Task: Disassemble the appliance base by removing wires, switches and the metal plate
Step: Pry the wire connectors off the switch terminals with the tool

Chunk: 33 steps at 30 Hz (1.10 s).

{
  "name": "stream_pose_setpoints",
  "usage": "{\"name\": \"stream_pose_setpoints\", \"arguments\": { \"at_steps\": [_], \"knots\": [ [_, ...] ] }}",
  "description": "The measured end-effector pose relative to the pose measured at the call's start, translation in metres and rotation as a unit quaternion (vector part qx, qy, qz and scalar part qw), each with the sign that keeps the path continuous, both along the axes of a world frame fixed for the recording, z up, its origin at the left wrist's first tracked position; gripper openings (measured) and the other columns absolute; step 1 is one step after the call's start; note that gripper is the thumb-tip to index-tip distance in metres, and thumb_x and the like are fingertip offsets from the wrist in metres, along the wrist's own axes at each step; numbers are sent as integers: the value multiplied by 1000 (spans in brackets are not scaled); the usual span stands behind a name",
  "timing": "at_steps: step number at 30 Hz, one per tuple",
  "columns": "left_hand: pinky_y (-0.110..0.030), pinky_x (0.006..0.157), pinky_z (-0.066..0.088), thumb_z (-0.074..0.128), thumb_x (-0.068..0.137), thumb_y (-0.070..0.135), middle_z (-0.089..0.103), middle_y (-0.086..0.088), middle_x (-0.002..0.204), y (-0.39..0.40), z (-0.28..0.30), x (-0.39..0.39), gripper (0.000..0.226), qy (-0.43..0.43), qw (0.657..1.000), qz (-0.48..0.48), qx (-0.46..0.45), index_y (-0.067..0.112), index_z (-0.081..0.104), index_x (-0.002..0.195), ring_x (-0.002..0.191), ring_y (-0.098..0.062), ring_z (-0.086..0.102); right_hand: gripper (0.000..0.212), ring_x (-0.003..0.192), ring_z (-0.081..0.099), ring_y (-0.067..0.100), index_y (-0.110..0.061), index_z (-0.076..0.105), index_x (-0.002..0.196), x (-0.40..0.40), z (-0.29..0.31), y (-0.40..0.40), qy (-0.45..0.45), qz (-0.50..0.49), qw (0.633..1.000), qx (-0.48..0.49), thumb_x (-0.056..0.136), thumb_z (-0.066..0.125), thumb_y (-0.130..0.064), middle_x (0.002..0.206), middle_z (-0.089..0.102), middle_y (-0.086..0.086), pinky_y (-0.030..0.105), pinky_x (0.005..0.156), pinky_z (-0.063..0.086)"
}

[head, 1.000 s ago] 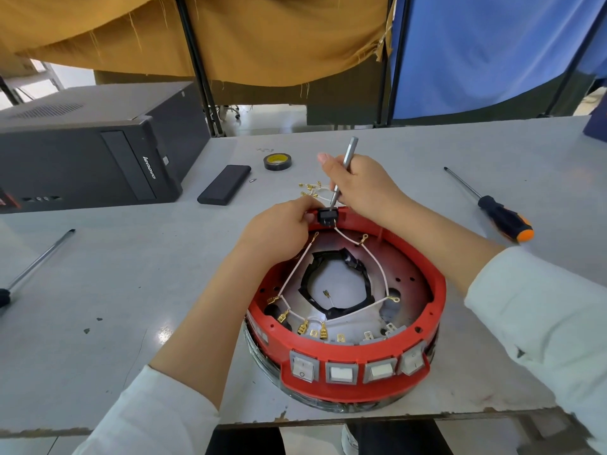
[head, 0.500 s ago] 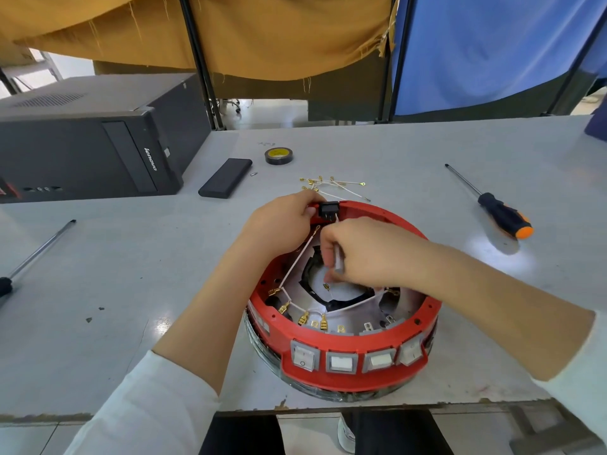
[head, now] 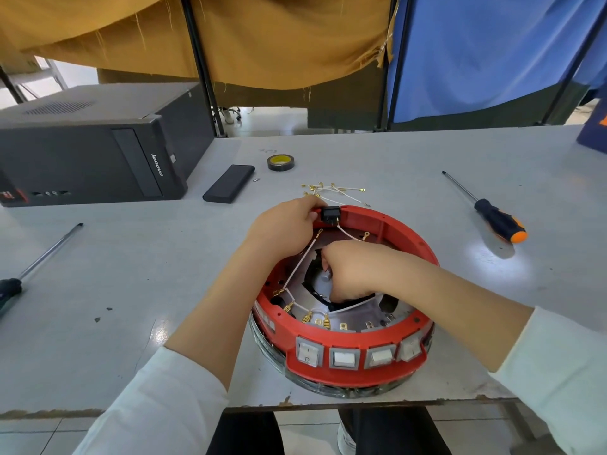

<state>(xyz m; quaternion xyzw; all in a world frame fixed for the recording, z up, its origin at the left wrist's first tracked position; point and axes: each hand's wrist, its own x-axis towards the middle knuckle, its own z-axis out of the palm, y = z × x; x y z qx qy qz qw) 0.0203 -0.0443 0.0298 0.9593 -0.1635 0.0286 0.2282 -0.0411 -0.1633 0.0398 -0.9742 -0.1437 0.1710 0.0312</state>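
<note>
Appliance base (head: 341, 366): red plastic ring, at table's (head: 131, 274) near edge, centre. Rigid shell, likely light; steady by rim.

Black switch (head: 330, 214): 1, at far rim; left hand (head: 282, 229) pinches it there.

Right hand (head: 353, 270): inside ring, fingers curled round something; a silvery bit shows, too hidden to name.

White rocker switches (head: 343, 358): 4, near wall.

Attached wires (head: 297, 269): thin, limp; pull at brass terminals, not at the cord.

Loose removed wires (head: 331, 190): small heap beyond base, count unclear.

Screwdrivers: 2, orange-handled (head: 499, 221) at right, another (head: 36, 267) at left edge.
</note>
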Motion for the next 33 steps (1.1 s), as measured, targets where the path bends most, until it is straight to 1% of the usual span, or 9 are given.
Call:
{"name": "stream_pose_setpoints", "arguments": {
  "at_steps": [3,8,10,14,18,21,26,30,33],
  "knots": [
    [-33,90,40,35,100,19,59,2,127,0,0,0,34,0,1000,0,2,32,51,128,115,-22,52,22,51,40,14,-16,43,77,-1,5,-9,-1,-14,996,84,77,65,-16,66,46,0,18,35,33],
    [-37,93,43,35,99,19,60,2,126,0,1,-1,35,4,1000,0,6,32,50,128,113,-22,54,31,56,40,17,-19,34,75,-1,17,-26,64,-30,953,295,76,62,-5,81,57,9,28,50,34],
    [-36,89,45,36,99,20,61,2,122,0,1,-2,33,2,1000,-1,11,32,51,126,109,-22,55,33,55,46,13,-17,32,75,-2,22,-31,85,-21,911,402,77,60,0,79,57,5,27,46,38],
    [-33,82,44,38,98,20,62,-1,117,1,0,-1,30,-4,1000,-5,23,30,52,123,105,-25,56,35,75,68,22,-15,33,76,8,34,-39,58,-38,790,609,84,61,4,72,60,1,23,40,43],
    [-33,88,42,36,99,18,60,3,125,2,-1,-1,35,-8,1000,-2,10,34,50,126,112,-23,54,36,62,66,18,-17,34,77,48,42,-46,-31,-158,715,680,83,60,6,76,58,7,20,35,37],
    [-31,86,40,35,99,19,58,6,127,2,-2,-1,35,-14,1000,-5,8,35,49,127,114,-22,53,34,60,65,15,-19,35,79,91,36,-56,-65,-255,736,624,82,62,1,84,53,12,19,36,41],
    [-28,82,36,35,99,19,56,9,128,3,-5,1,36,-18,1000,-7,-4,37,48,127,114,-18,52,35,62,62,15,-12,42,105,140,4,-63,-44,-295,847,440,81,63,3,79,54,8,23,44,45],
    [-27,82,36,35,99,20,56,13,127,3,-7,4,34,-22,1000,-11,-8,39,48,124,113,-14,52,26,58,60,15,-12,45,94,163,-10,-60,-89,-261,880,386,81,61,4,79,48,4,24,42,45],
    [-28,84,36,35,99,21,56,15,127,3,-7,4,33,-21,1000,-12,-9,39,48,124,113,-14,52,24,70,63,23,-12,47,92,171,-11,-61,-113,-246,886,375,80,61,3,79,49,4,32,51,53]
  ]
}}
